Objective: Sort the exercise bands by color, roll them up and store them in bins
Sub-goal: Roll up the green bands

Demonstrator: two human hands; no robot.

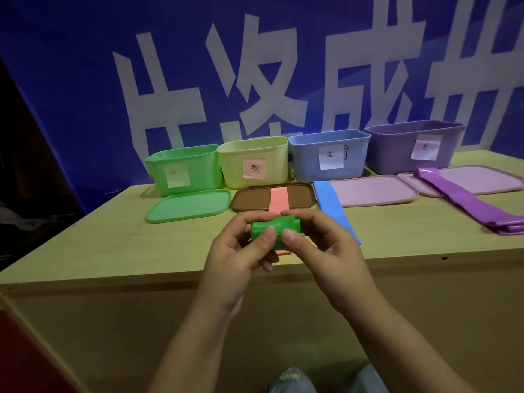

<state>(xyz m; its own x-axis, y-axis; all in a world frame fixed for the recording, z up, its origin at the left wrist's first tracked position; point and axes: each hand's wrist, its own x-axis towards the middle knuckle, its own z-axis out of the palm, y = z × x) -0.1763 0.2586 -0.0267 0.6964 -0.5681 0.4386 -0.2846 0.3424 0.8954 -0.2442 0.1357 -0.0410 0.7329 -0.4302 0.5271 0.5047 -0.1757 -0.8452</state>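
Both hands, left hand (241,251) and right hand (317,245), pinch the rolled green band (273,232), thumbs on top, above the table (113,245).

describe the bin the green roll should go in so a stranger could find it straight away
Look along the row of four open bins at the back of the wooden table, below the blue banner. Take the green bin at the far left end, beside the pale yellow bin. It alone is green, matching the green band held in both hands.
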